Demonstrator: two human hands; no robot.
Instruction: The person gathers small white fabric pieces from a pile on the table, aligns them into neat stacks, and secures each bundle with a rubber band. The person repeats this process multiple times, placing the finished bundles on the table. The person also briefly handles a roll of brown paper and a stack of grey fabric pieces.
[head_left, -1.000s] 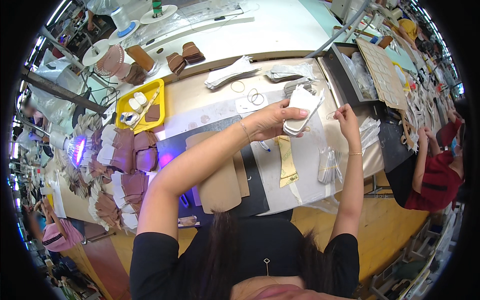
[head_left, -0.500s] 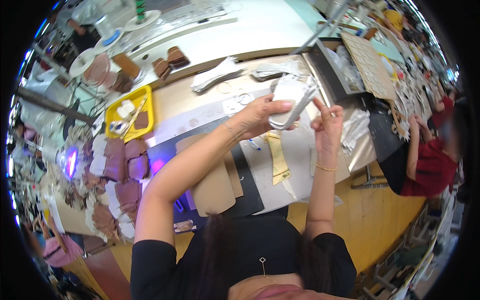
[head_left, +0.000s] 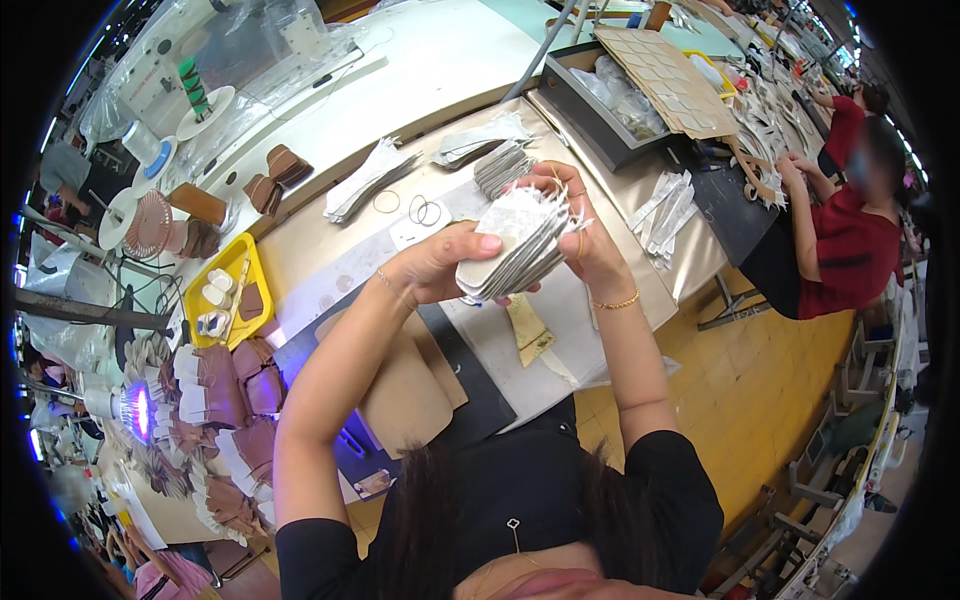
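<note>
A stack of thin, pale grey-white cut pieces (head_left: 520, 238) with frayed ends is held above the table. My left hand (head_left: 440, 262) grips its rounded left end, thumb on top and fingers underneath. At the frayed right end, my right hand (head_left: 594, 248) is closed on the stack with its thumb against the edges; some of its fingers are hidden behind. Just beyond lies a small bundle of similar grey pieces (head_left: 503, 168). Two longer bundles of white strips, a left one (head_left: 368, 180) and a right one (head_left: 482, 138), lie farther back.
Dark rubber bands (head_left: 425, 211) lie on a white card. To the left are a yellow tray (head_left: 262, 312) and piles of brown and white pieces (head_left: 215, 385). A black box (head_left: 600, 125) stands at far right, loose white strips (head_left: 662, 215) nearer. A person in red (head_left: 855, 240) works rightward.
My right hand, earlier apart from the stack with fingers raised, has closed on its frayed end. The stack has turned and its layers now fan out. The whole view has shifted.
</note>
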